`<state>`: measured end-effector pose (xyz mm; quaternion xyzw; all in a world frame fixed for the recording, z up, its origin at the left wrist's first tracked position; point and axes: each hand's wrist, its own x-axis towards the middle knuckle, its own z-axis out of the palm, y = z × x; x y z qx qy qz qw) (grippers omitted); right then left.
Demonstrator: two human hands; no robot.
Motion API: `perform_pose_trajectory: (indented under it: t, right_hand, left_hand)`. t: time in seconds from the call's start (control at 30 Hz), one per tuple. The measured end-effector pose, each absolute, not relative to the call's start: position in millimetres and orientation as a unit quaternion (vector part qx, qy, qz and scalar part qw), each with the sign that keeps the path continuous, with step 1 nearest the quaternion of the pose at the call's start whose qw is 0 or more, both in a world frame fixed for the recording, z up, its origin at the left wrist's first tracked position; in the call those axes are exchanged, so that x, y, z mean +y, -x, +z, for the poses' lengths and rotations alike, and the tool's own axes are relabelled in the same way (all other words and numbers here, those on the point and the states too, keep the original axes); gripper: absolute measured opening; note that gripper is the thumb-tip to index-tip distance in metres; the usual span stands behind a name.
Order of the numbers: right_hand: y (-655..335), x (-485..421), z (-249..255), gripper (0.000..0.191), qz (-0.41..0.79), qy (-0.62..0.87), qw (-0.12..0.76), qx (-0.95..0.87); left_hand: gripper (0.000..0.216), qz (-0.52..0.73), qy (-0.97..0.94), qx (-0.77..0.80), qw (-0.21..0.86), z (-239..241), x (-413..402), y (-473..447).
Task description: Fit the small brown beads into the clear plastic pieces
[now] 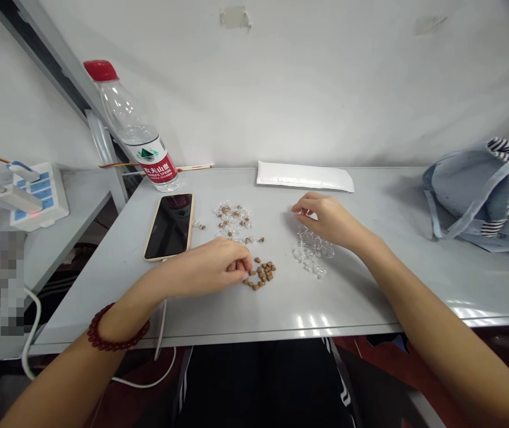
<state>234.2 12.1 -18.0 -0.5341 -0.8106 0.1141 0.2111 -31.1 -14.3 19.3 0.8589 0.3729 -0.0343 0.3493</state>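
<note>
Touching small brown pellets (261, 273) — the left hand (205, 268)

A clear plastic water bottle (123, 107) with a red cap (100, 70) lies tilted, its red-and-white label (160, 159) showing the brand Nongfu Spring: white Chinese characters, 农夫山泉, with "NONGFU SPRING" in small capitals. No other writing is legible.

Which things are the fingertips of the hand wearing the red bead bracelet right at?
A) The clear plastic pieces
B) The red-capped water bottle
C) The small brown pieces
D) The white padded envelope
C. The left hand, with the red bead bracelet on its wrist, has its fingertips at the edge of the small brown pieces.
</note>
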Motion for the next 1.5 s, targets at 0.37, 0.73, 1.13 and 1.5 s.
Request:
perform_pose_trajectory:
  t: [0.37,0.73,1.13,1.5]
  right_hand:
    - [-189,-8,-29,0.015,0.079,0.32,0.367,-0.87]
    - [-175,-20,-30,0.016,0.096,0.29,0.379,-0.873]
    - [-173,-20,-32,0.016,0.102,0.28,0.4,-0.867]
    - [-171,-23,-31,0.009,0.168,0.36,0.442,-0.804]
  left_hand:
    - [0.011,0.054,-0.836,0.398,0.374,9,-16,23]
    - [0.002,0.23,-0.738,0.458,0.439,14,-12,25]
    - [0.015,0.25,-0.722,0.435,0.477,8,-5,23]
    - [0.029,0.299,-0.821,0.358,0.33,0,-7,22]
